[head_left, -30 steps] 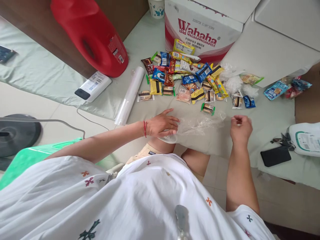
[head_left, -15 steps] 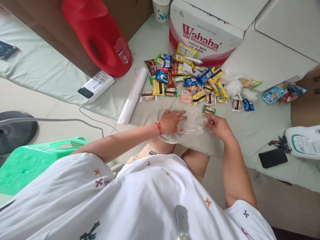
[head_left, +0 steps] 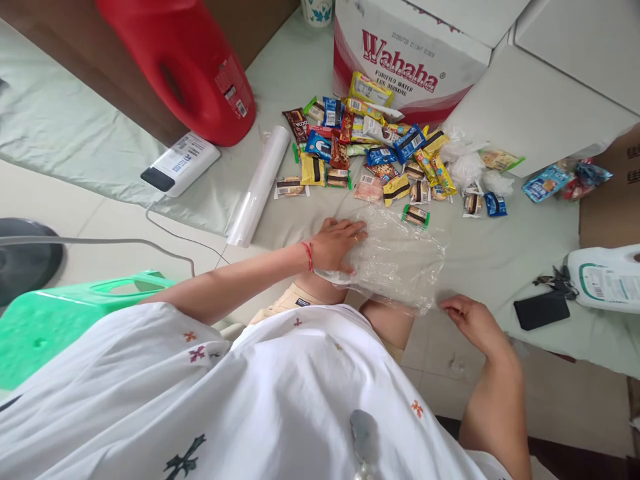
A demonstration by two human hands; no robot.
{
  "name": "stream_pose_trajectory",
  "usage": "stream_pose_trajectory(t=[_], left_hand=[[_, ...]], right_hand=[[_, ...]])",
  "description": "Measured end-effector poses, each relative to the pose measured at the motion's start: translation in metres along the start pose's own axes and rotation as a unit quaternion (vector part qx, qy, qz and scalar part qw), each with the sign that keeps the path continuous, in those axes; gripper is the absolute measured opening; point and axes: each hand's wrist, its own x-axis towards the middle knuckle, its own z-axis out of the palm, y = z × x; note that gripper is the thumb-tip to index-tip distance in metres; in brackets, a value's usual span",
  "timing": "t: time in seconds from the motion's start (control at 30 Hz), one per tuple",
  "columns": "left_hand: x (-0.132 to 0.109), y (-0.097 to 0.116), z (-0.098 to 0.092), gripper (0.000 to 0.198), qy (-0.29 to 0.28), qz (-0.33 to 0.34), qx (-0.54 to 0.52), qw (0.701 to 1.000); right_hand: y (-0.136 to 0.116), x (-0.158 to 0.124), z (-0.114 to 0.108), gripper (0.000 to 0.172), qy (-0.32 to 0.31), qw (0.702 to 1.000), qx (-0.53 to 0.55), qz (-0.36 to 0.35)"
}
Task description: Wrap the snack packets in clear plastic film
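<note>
A wrinkled sheet of clear plastic film [head_left: 400, 257] lies spread at the table's front edge, its near side hanging over my lap. My left hand [head_left: 337, 245], a red string on its wrist, rests open with its fingers on the film's left part. To the right of the film, just past the table edge, is my right hand [head_left: 475, 323]. Its fingers stretch loosely to the left, apart from the film, and nothing shows in them. A small green-ended snack packet [head_left: 415, 217] touches the film's far edge.
Beyond the film lies a pile of wrapped snacks [head_left: 370, 143], before a Wahaha carton [head_left: 400, 67]. A roll of clear film [head_left: 257, 190], a white device [head_left: 183, 163] and a red jug [head_left: 200, 80] are leftward. A black phone [head_left: 541, 311] and white bottle [head_left: 607, 279] lie rightward.
The crumpled film has been spread into a wider sheet. My right hand has left it and moved right and toward me. My left hand stays on the film's left part.
</note>
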Motion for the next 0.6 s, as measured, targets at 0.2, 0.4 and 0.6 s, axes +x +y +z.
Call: stream_pose_trajectory(t=[0.2, 0.4, 0.6], left_hand=[[-0.001, -0.001, -0.01, 0.073, 0.011, -0.043, -0.089, 0.995], [0.007, -0.015, -0.011, 0.05, 0.083, -0.105, -0.14, 0.981], [0.001, 0.034, -0.023, 0.031, 0.279, -0.17, 0.011, 0.945]], right_hand=[[-0.093, 0.048, 0.025, 0.03, 0.177, 0.978, -0.037, -0.106], [-0.166, 0.103, 0.146, 0.055, -0.03, 0.969, -0.081, -0.231], [-0.165, 0.098, 0.182, 0.055, -0.045, 0.953, -0.148, -0.259]])
